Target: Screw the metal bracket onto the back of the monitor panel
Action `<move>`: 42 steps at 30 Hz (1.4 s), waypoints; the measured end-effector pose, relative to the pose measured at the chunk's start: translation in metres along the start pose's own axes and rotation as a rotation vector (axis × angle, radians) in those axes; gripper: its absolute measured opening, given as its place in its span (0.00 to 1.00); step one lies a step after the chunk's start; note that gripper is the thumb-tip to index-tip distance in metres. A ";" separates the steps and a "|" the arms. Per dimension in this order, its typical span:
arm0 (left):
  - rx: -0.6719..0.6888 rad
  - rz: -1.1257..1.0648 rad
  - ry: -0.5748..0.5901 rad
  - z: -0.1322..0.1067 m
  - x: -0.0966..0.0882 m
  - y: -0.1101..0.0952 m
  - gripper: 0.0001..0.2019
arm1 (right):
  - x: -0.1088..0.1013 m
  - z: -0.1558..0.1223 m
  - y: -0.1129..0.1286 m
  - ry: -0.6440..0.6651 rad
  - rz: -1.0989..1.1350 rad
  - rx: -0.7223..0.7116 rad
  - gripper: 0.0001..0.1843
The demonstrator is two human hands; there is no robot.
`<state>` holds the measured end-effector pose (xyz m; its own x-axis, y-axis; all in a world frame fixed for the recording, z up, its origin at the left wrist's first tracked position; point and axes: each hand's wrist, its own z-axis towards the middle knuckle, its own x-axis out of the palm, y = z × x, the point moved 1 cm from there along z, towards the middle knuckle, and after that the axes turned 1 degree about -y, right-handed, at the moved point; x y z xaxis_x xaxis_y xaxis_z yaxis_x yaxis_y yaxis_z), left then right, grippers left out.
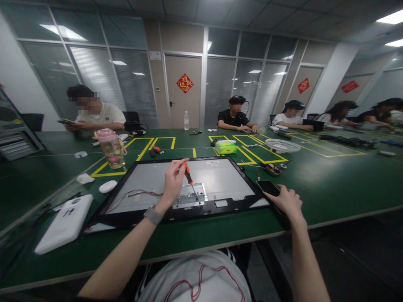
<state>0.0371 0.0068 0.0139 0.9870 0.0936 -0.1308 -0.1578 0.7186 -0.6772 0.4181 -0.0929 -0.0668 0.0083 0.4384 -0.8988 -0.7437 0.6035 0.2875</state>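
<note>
A flat display panel [217,176] with a black frame lies on the green table in front of me. Gripped in my left hand [174,178] is an orange and black screwdriver [188,173], its shaft slanting down to a metal bracket [189,201] on the panel. The tip appears to meet the bracket near its right part. Thin wires [138,193] run leftward from the bracket. At the panel's right corner, my right hand [288,201] is closed around a dark smartphone [268,188], which rests at the table level.
Left of the panel are a white power bank [64,224], a white oval case [107,186] and a pink-lidded bottle [111,149]. Beyond it stand a green tissue pack [226,147] and a white fan grille [282,145]. Several people sit across the table [333,180].
</note>
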 end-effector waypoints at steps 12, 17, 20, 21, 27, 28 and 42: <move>0.020 0.019 -0.006 -0.001 0.001 -0.001 0.13 | -0.011 0.000 0.012 0.016 -0.058 -0.037 0.38; 0.009 0.030 -0.023 0.001 -0.001 0.002 0.13 | -0.013 0.000 0.003 0.032 0.111 0.026 0.53; 0.004 0.023 -0.019 0.001 -0.001 0.002 0.13 | -0.012 0.009 -0.027 0.180 0.480 0.097 0.56; 0.000 0.019 -0.013 0.001 -0.001 0.002 0.13 | -0.011 0.013 -0.038 0.259 0.630 0.076 0.54; 0.005 0.023 0.008 -0.001 0.000 -0.001 0.14 | -0.010 0.017 -0.076 0.508 0.904 -0.185 0.48; 0.011 0.027 0.009 -0.002 0.000 -0.001 0.14 | -0.009 0.017 -0.076 0.513 0.893 -0.208 0.48; 0.032 0.046 0.012 -0.003 0.000 -0.004 0.13 | -0.023 0.007 -0.068 0.551 0.891 -0.307 0.45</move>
<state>0.0372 0.0021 0.0142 0.9782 0.1193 -0.1701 -0.2021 0.7357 -0.6465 0.4731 -0.1387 -0.0633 -0.8594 0.2315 -0.4559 -0.4703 -0.0078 0.8825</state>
